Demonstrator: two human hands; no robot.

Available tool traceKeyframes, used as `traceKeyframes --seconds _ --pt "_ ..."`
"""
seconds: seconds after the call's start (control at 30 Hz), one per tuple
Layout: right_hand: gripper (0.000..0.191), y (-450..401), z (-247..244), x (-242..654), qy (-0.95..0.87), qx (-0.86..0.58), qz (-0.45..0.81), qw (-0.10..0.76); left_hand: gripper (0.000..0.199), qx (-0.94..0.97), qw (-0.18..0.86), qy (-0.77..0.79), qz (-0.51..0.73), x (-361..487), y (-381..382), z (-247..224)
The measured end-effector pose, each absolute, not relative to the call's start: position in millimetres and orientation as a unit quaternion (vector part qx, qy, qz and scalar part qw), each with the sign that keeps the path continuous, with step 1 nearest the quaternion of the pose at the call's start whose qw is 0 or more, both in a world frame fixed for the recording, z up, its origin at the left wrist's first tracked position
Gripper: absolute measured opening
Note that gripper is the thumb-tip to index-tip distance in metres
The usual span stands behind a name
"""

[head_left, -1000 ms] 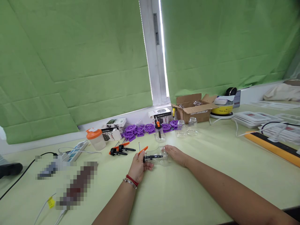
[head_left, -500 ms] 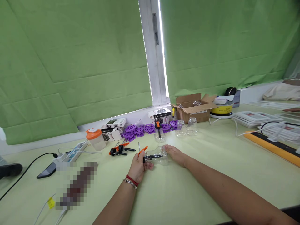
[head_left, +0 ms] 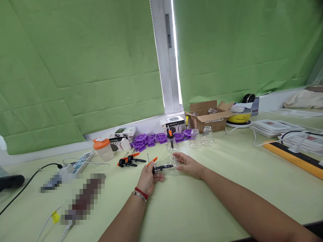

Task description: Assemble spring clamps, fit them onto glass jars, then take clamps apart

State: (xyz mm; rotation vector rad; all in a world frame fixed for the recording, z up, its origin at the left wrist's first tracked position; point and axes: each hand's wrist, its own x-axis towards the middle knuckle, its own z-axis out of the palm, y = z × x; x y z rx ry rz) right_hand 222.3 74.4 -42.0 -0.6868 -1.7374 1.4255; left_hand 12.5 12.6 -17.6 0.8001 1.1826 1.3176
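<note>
A clear, waisted bottle (head_left: 168, 164) lies on its side between my hands, a black tube inside it. My left hand (head_left: 148, 177) is closed around its black cap (head_left: 153, 169), from which an orange lever (head_left: 152, 161) and a thin metal rod stick out. At the wide base, the thumb and fingers of my right hand (head_left: 189, 165) grip the clear wall. Just beyond stands a similar bottle with a black and orange top (head_left: 171, 137). To the left, loose black tops with orange levers (head_left: 130, 160) lie on the table.
Purple wheel-shaped plastic parts (head_left: 146, 139) lie along the back beside small printed boxes (head_left: 121, 143). Clear empty bottles (head_left: 207, 134) stand before an open cardboard box (head_left: 209, 117). An orange-lidded cup (head_left: 103, 149) and a power strip (head_left: 83, 161) are at left.
The bottle has shifted slightly left with both hands. My right hand's fingers have shifted around the base, with thumb and fingers now spread wider over it.
</note>
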Motion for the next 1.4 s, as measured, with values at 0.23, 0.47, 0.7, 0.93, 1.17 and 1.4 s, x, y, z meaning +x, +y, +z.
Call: traceKeyframes --seconds 0.23,0.47,0.7,0.93,1.17,1.4 --pt "0.06 72.3 -36.9 218.5 -0.677 -0.306 0.554 0.375 0.042 0.347 0.561 0.507 0.554 11.5 13.9 -22.5" --pt "0.058 75.7 -36.5 217.1 -0.704 -0.36 0.474 0.387 0.046 0.357 0.567 0.499 0.549 13.2 12.4 -21.6" --pt "0.059 74.2 -35.9 213.5 -0.683 -0.367 0.491 0.396 0.046 0.358 0.569 0.496 0.549 14.3 11.1 -19.7" --pt "0.078 74.7 -41.2 222.0 -0.68 -0.314 0.556 0.362 0.045 0.354 0.576 0.489 0.551 11.8 12.4 -20.9" --pt "0.084 79.6 -45.6 228.2 -0.711 -0.258 0.55 0.355 0.044 0.346 0.576 0.491 0.554 12.0 12.8 -20.9" --pt "0.071 74.0 -39.5 227.0 -0.688 -0.254 0.575 0.363 0.043 0.35 0.577 0.494 0.548 12.0 11.9 -20.0"
